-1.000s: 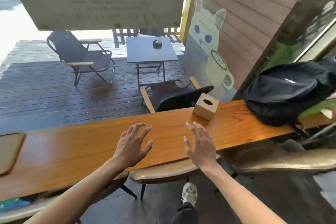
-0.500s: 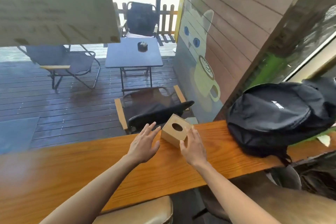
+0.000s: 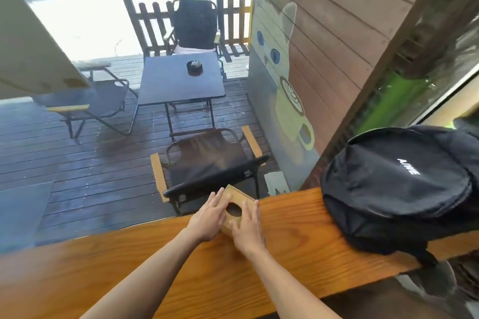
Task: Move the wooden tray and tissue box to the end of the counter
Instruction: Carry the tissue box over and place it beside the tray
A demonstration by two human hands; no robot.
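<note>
A small wooden tissue box (image 3: pixel 234 201) with an oval hole in its top stands at the far edge of the long wooden counter (image 3: pixel 298 217). My left hand (image 3: pixel 207 217) presses flat against its left side and my right hand (image 3: pixel 247 228) against its right side, so the box is clasped between both palms. The box still rests on the counter. The wooden tray is out of view.
A black backpack (image 3: pixel 399 189) lies on the counter just right of the box. Beyond the counter's far edge are a folding chair (image 3: pixel 207 160), a dark table (image 3: pixel 181 77) and a wet deck. A wall with a painted cat (image 3: pixel 285 72) stands at the right.
Both hands reached forward across the counter and closed in on the tissue box from either side. My view has shifted right, so the tray at the far left has left the frame.
</note>
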